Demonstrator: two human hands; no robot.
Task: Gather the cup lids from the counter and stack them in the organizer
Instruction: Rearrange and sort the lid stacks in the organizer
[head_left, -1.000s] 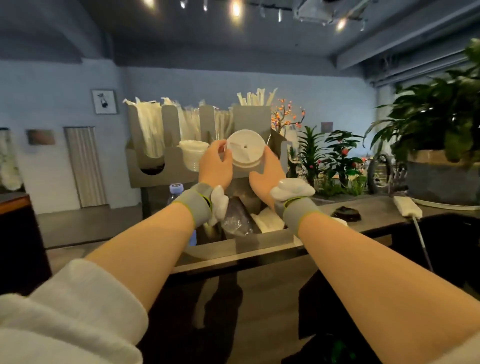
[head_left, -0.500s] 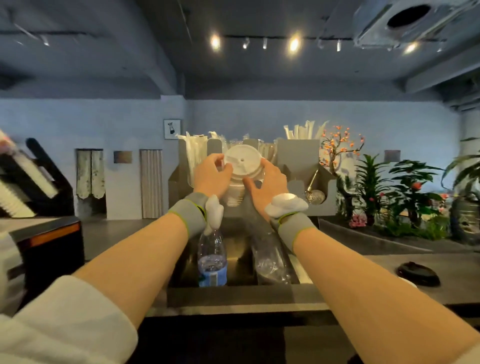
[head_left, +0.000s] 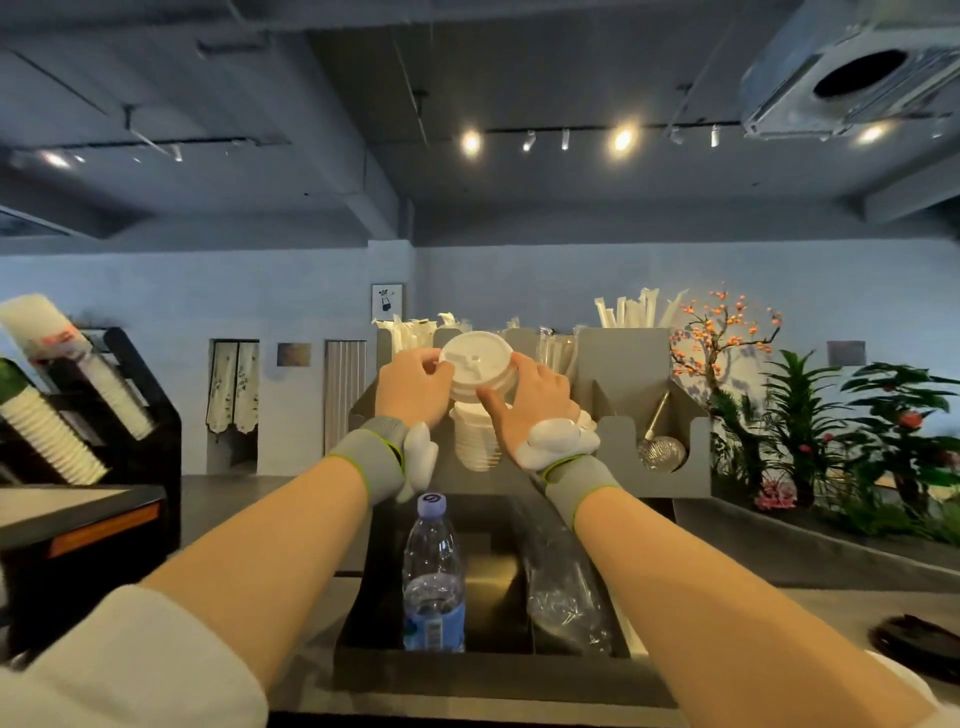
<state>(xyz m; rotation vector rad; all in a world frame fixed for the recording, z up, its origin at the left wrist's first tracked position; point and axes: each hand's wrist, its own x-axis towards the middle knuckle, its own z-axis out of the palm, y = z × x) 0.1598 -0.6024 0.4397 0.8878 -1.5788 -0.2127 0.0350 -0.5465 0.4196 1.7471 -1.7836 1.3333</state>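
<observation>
Lids (head_left: 477, 365) tilted more vs 0.5s ago; both hands' grip unchanged.

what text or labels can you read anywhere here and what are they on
No text can be read here.
Water bottle: blue label with print, too small to read; its cap bears a swirl mark, not words.
Cup sleeve at far left: red print, blurred.
Framed picture on the wall: a dark figure, no legible words.
White lid held by both hands: embossed marks, unreadable.

Lower half of the lid stack (head_left: 475, 441) partly masked by both hands, black lid (head_left: 917, 642) near right cropped by the frame edge, organizer (head_left: 631, 374) base behind forearms
</observation>
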